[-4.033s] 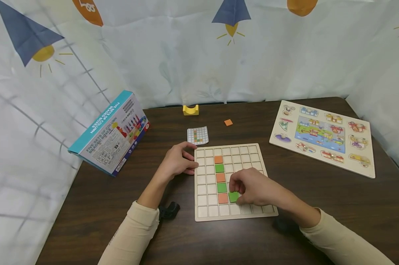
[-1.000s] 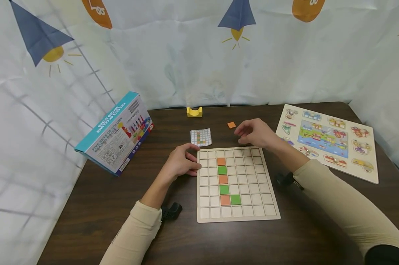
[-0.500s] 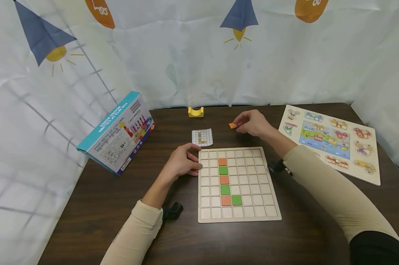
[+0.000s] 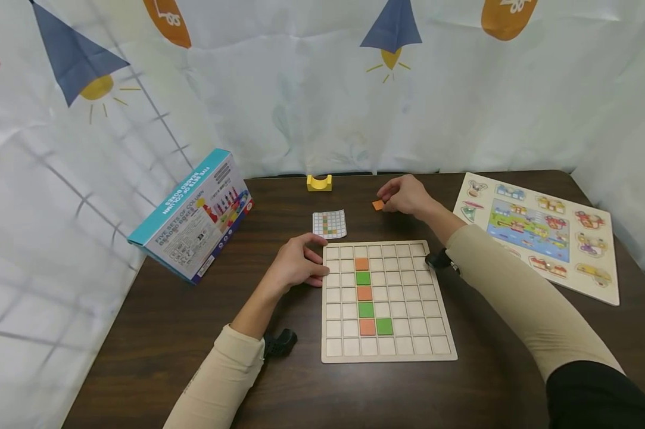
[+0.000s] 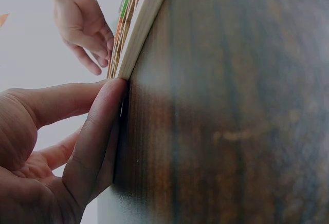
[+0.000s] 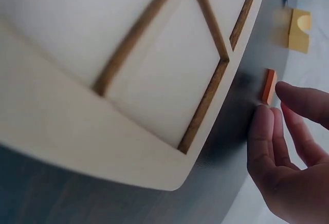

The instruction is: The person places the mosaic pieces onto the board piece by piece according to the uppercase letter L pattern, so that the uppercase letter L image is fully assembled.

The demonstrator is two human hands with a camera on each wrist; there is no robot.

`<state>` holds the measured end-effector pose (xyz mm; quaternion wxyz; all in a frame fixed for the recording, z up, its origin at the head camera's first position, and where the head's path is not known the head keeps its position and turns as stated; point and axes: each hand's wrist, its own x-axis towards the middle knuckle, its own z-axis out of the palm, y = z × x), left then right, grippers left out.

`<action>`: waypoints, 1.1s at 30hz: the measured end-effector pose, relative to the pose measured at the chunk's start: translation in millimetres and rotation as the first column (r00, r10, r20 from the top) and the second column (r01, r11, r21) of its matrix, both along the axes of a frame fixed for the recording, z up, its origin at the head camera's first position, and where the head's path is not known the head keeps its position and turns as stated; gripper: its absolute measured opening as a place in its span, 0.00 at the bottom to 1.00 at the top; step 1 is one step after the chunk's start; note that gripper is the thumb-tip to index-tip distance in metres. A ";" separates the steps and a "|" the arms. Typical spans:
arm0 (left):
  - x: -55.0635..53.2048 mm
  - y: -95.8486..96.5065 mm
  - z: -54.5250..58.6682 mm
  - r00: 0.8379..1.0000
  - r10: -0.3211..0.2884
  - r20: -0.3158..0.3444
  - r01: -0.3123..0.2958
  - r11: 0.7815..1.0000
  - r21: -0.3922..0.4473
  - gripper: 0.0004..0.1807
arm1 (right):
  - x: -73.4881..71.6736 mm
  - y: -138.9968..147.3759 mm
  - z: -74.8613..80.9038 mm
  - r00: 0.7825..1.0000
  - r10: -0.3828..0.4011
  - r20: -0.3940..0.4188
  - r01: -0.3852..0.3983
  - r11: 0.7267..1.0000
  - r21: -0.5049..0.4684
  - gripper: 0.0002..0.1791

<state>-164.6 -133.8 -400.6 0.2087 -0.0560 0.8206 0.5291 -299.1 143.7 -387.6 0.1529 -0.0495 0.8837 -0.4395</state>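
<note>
A pale wooden grid board (image 4: 421, 293) lies on the table, with green and orange square tiles set in an L shape. My left hand (image 4: 294, 262) holds its left edge near the far corner, and the left wrist view has thumb and finger meeting at that edge. Beyond the board, my right hand (image 4: 408, 195) is at a loose orange tile (image 4: 378, 205) with bent fingers. In the right wrist view, the fingertips are right beside the tile (image 6: 269, 86); whether they pinch it is unclear. A small printed grid card (image 4: 329, 224) lies just past the board.
A cardboard toy box (image 4: 193, 217) stands tilted at the left. To the far right lies a wooden picture puzzle board (image 4: 539, 235). A yellow curved block (image 4: 319, 183) sits by the table's back edge, in front of the patterned curtain (image 4: 279, 83).
My right hand has left the green tile in the grid's lower part and moved out beyond the board to the loose orange tile. My left hand stays at the board's edge.
</note>
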 end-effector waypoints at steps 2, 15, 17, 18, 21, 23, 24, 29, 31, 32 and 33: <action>0.2 0.2 0.2 1.000 0.000 0.000 0.000 1.000 -0.001 0.33 | -1.4 -1.0 -1.0 1.000 0.003 -0.001 -0.003 1.000 0.018 0.18; 0.8 1.6 1.1 1.000 -0.002 -0.002 0.002 1.000 -0.010 0.33 | -6.6 -6.3 -2.7 0.999 0.030 -0.017 -0.027 0.991 0.133 0.16; 0.7 1.7 1.1 1.000 -0.002 0.000 0.002 1.000 -0.011 0.33 | -6.8 -6.5 -2.8 0.999 0.031 -0.021 -0.028 0.990 0.140 0.16; 0.5 1.7 1.2 1.000 -0.002 -0.001 0.002 1.000 -0.011 0.33 | -6.9 -6.6 -2.8 0.999 0.031 -0.022 -0.027 0.990 0.142 0.16; 0.5 1.6 1.2 1.000 -0.002 -0.003 0.002 1.000 -0.011 0.33 | -7.0 -7.0 -2.7 0.999 0.031 -0.026 -0.027 0.988 0.149 0.16; 0.2 1.4 1.0 1.000 -0.003 -0.004 0.003 1.000 -0.012 0.33 | -7.2 -7.1 -2.9 0.999 0.033 -0.027 -0.028 0.987 0.155 0.15; 0.2 1.4 1.0 1.000 -0.003 -0.004 0.003 1.000 -0.012 0.33 | -7.2 -7.0 -3.0 0.999 0.035 -0.026 -0.030 0.987 0.160 0.15; 0.2 1.3 0.7 1.000 -0.002 -0.003 0.002 1.000 -0.012 0.33 | -7.5 -6.9 -4.0 0.998 0.054 -0.036 -0.046 0.982 0.183 0.14; 0.3 1.4 0.6 1.000 -0.002 -0.005 0.001 1.000 -0.010 0.33 | -7.2 -7.2 -4.2 0.997 0.065 -0.051 -0.054 0.980 0.193 0.14; 0.2 1.4 0.4 1.000 -0.002 -0.006 0.002 1.000 -0.009 0.33 | -6.8 -7.4 -4.2 0.996 0.069 -0.056 -0.057 0.979 0.196 0.14; 0.2 1.4 0.2 1.000 -0.001 -0.007 0.001 1.000 -0.009 0.33 | -6.4 -7.6 -4.2 0.995 0.074 -0.064 -0.060 0.978 0.199 0.14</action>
